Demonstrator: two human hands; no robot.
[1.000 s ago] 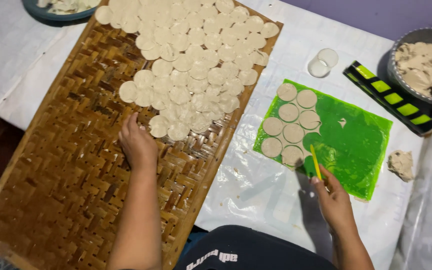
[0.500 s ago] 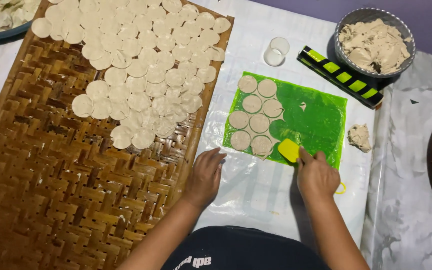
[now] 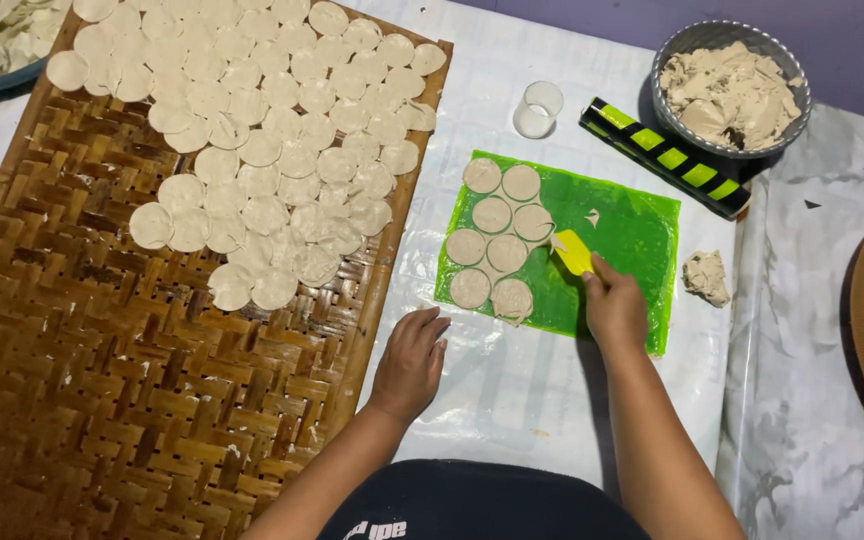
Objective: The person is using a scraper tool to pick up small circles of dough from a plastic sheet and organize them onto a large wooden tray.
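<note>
Single head-worn view, looking almost straight down from above the seated person. Close range: forearms entering from bottom edge, left hand point(image 3: 410, 360) and right hand point(image 3: 614, 308) in lower centre. Frame centred on white table cover point(image 3: 512, 400); woven bamboo tray point(image 3: 102, 400) filling left half, green sheet point(image 3: 632, 225) just right of centre, grey bowl point(image 3: 692, 45) at top right, cropped. No second view, so no overlap.

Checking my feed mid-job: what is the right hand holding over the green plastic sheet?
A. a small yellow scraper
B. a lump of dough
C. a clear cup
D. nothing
A: the right hand grips a small yellow scraper beside the round dough discs on the green plastic sheet.
</note>
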